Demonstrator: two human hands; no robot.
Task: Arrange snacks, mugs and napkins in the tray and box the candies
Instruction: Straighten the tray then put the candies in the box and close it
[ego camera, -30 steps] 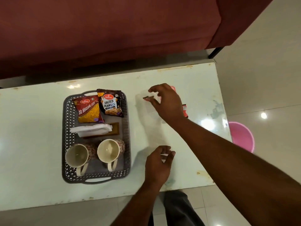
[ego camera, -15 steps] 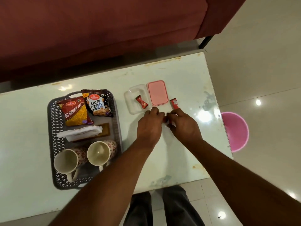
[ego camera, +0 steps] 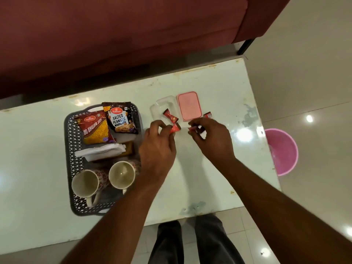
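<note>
A clear plastic box stands open on the table with one red candy inside. Its pink lid lies just right of it. My left hand pinches a red candy at the box's near edge. My right hand pinches another small candy just below the lid. One more candy lies right of the lid. The grey tray on the left holds two snack packets, white napkins and two mugs.
The pale table ends close on the right, where a pink bucket stands on the floor. A dark red sofa runs along the far side. My legs show below the table's near edge.
A second ago my right hand was over the box while my left rested near the front edge. Both hands then met below the lid and have now parted, each with a candy.
</note>
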